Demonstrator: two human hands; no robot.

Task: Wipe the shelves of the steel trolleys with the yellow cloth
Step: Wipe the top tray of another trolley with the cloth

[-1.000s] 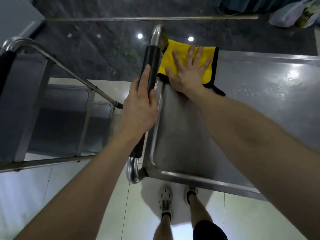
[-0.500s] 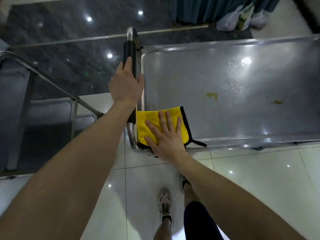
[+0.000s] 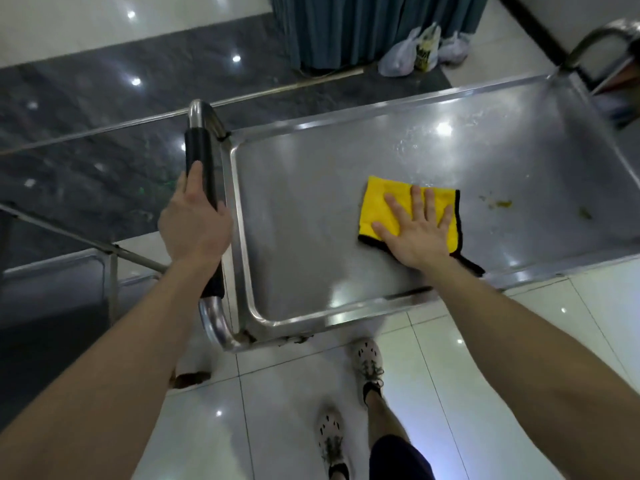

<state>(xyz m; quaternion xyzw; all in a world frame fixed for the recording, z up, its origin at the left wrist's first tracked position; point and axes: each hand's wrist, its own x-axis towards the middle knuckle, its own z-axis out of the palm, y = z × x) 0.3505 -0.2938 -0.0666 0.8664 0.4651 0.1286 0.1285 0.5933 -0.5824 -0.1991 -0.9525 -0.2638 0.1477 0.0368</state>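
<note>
The yellow cloth [image 3: 381, 202] with black edging lies flat near the middle of the steel trolley's top shelf [image 3: 304, 209]. My right hand [image 3: 414, 230] presses on it with fingers spread and straight. My left hand [image 3: 194, 220] grips the trolley's black-sleeved handle [image 3: 198, 147] at the shelf's left end, fingers curled round it. Yellowish smears [image 3: 502, 203] mark the shelf to the right of the cloth.
A second steel trolley [image 3: 69, 271] stands to the left, its frame bar close to my left forearm. Plastic bags [image 3: 420, 50] and a blue curtain lie beyond the shelf. Another trolley's handle [image 3: 602, 39] shows at the far right. My feet stand on white tiles below the shelf's near rim.
My right hand has slid the cloth from the shelf's near left corner rightward toward the middle. My left hand keeps its hold on the handle.
</note>
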